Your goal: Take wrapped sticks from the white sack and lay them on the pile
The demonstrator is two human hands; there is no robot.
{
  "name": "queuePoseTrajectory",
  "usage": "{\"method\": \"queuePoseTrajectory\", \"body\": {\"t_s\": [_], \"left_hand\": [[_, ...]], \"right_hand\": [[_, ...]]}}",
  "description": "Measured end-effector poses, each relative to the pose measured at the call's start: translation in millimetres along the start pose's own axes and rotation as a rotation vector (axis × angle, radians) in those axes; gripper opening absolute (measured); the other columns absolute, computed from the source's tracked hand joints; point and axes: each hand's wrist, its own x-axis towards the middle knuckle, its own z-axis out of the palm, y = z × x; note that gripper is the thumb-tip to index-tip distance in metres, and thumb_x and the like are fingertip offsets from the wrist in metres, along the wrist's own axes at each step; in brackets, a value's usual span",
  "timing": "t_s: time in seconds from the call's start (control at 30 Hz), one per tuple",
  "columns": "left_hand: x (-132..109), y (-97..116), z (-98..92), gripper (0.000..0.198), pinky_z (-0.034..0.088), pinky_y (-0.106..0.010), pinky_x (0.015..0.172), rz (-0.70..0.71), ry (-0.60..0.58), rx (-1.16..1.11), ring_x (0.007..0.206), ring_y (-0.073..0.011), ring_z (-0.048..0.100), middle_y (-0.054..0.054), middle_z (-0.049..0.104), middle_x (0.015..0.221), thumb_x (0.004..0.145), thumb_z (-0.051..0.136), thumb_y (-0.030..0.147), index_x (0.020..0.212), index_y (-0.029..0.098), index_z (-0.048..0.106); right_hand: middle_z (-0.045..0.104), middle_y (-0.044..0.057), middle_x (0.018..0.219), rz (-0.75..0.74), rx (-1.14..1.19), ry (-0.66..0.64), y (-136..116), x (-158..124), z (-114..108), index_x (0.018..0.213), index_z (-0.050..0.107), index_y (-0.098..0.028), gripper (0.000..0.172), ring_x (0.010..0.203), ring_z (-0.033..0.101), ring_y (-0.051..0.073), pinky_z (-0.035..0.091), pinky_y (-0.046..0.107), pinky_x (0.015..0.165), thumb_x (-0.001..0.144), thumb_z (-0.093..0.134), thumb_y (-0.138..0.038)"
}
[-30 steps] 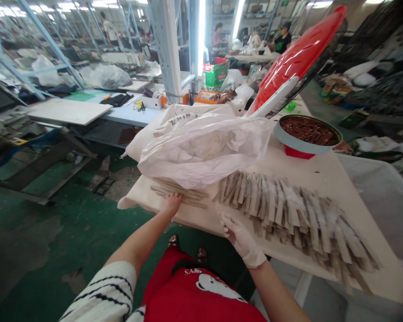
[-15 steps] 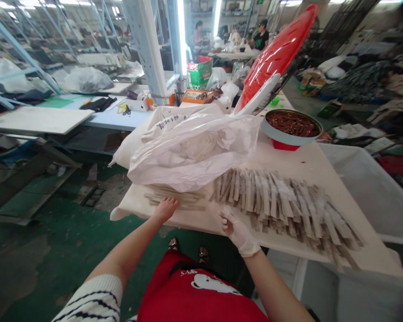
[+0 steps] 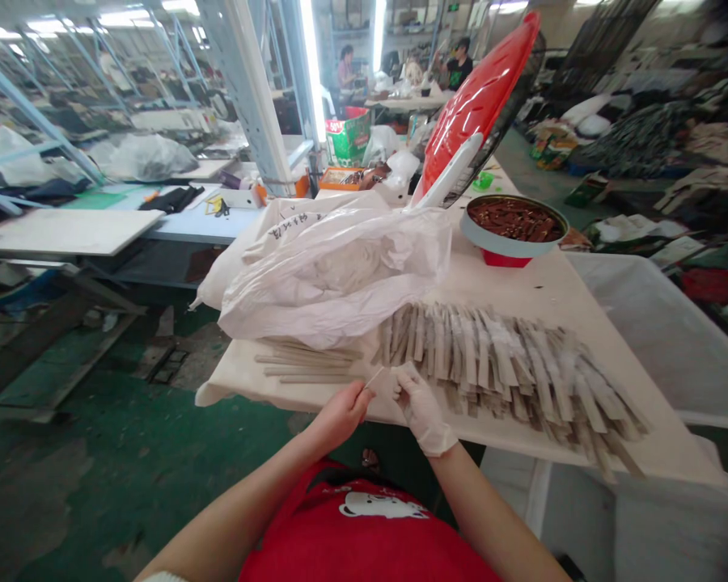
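Observation:
My bare left hand [image 3: 344,414] is closed, pinching a thin pale strip [image 3: 374,377] that points toward the right hand. My right hand [image 3: 421,411], in a whitish glove, is curled with its fingertips pressed together close to the strip's far end; what it holds, if anything, is too small to make out. Left of the hands, several flat grey-beige strips [image 3: 306,370] lie side by side on the cloth-covered table [image 3: 236,380]. To the right spreads a long heap of similar strips [image 3: 491,356], overlapping in a fanned row.
Behind the loose strips lies an open white plastic sack [image 3: 333,291]. A round tin [image 3: 515,229] full of brown pieces stands at the back right. A red fan-shaped object [image 3: 479,105] leans behind the sack. White bins [image 3: 637,323] flank the table's right side.
My left hand has lifted off the loose strips and moved right with a strip in its fingers. It now meets the right hand, which has stayed in nearly the same place.

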Motion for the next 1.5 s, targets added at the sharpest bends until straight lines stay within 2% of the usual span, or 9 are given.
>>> {"method": "queuePoseTrajectory", "body": {"t_s": [0.23, 0.43, 0.57, 0.7, 0.83, 1.1, 1.27, 1.4, 1.5], "left_hand": [[-4, 25, 9.0, 0.038, 0.033, -0.023, 0.053, -0.029, 0.035, 0.039, 0.056, -0.0122, 0.048, 0.002, 0.050, 0.058, 0.090, 0.027, 0.043, 0.080, 0.017, 0.054], [-3, 33, 19.8, 0.034, 0.033, -0.023, 0.056, -0.045, 0.081, 0.170, 0.060, -0.0132, 0.050, 0.000, 0.053, 0.061, 0.089, 0.030, 0.038, 0.074, 0.018, 0.052], [3, 34, 21.6, 0.037, 0.032, -0.023, 0.050, -0.112, -0.021, 0.032, 0.051, -0.0123, 0.048, 0.001, 0.054, 0.058, 0.088, 0.029, 0.042, 0.080, 0.018, 0.055], [2, 27, 15.0, 0.038, 0.034, -0.022, 0.047, -0.158, -0.155, -0.181, 0.047, -0.0106, 0.046, 0.002, 0.054, 0.058, 0.085, 0.031, 0.047, 0.083, 0.016, 0.054], [-17, 12, 0.9, 0.030, 0.037, -0.021, 0.050, -0.189, -0.276, -0.215, 0.051, -0.0100, 0.049, 0.001, 0.056, 0.063, 0.081, 0.041, 0.045, 0.080, 0.016, 0.050], [-30, 13, -3.5, 0.036, 0.026, -0.020, 0.045, -0.100, -0.032, -0.185, 0.045, -0.0082, 0.035, 0.008, 0.038, 0.051, 0.085, 0.039, 0.046, 0.097, 0.015, 0.053], [-22, 9, 12.0, 0.036, 0.024, -0.020, 0.043, -0.143, -0.038, -0.282, 0.043, -0.0072, 0.032, 0.008, 0.035, 0.049, 0.082, 0.041, 0.051, 0.078, 0.016, 0.049], [-12, 2, 23.8, 0.038, 0.022, -0.019, 0.042, -0.130, -0.004, -0.374, 0.043, -0.0064, 0.030, 0.009, 0.032, 0.049, 0.081, 0.042, 0.055, 0.072, 0.018, 0.045], [-11, 1, 28.7, 0.041, 0.020, -0.020, 0.041, -0.172, -0.059, -0.398, 0.042, -0.0059, 0.028, 0.009, 0.031, 0.047, 0.078, 0.044, 0.058, 0.068, 0.018, 0.043]], "right_hand": [[0.050, -0.005, 0.061, -0.015, 0.007, -0.014, -18, -8, 1, 0.071, 0.057, -0.019, 0.036, 0.053, 0.042, 0.007, 0.035, 0.020, 0.048, 0.053, 0.078, -0.042], [0.047, -0.004, 0.061, -0.203, -0.188, 0.013, -26, -9, -4, 0.066, 0.055, -0.019, 0.030, 0.054, 0.038, 0.008, 0.032, 0.022, 0.053, 0.063, 0.071, -0.044], [0.051, -0.002, 0.063, -0.308, -0.406, -0.040, -28, -17, -1, 0.068, 0.059, -0.018, 0.028, 0.058, 0.041, 0.011, 0.034, 0.025, 0.058, 0.068, 0.067, -0.044], [0.053, -0.002, 0.061, -0.173, -0.480, -0.230, -34, -23, -5, 0.066, 0.059, -0.016, 0.030, 0.057, 0.042, 0.011, 0.034, 0.025, 0.056, 0.064, 0.069, -0.045], [0.050, -0.003, 0.061, -0.189, -0.456, -0.156, -49, -19, -18, 0.066, 0.057, -0.016, 0.032, 0.057, 0.041, 0.010, 0.033, 0.025, 0.057, 0.065, 0.069, -0.045], [0.065, 0.004, 0.079, 0.033, -0.467, -0.412, -49, -36, -2, 0.086, 0.066, -0.016, 0.041, 0.072, 0.056, 0.018, 0.043, 0.032, 0.070, 0.063, 0.071, -0.049], [0.064, 0.008, 0.104, -0.119, -0.264, -0.322, -47, -34, 0, 0.108, 0.063, -0.020, 0.053, 0.096, 0.056, 0.021, 0.041, 0.038, 0.089, 0.081, 0.042, -0.061], [0.066, 0.009, 0.103, -0.041, -0.211, -0.403, -39, -36, 0, 0.106, 0.065, -0.019, 0.047, 0.097, 0.058, 0.022, 0.040, 0.039, 0.093, 0.079, 0.053, -0.055], [0.067, 0.008, 0.104, -0.063, -0.105, -0.265, -39, -32, -3, 0.107, 0.065, -0.021, 0.050, 0.098, 0.059, 0.022, 0.040, 0.038, 0.095, 0.079, 0.048, -0.059]]}}
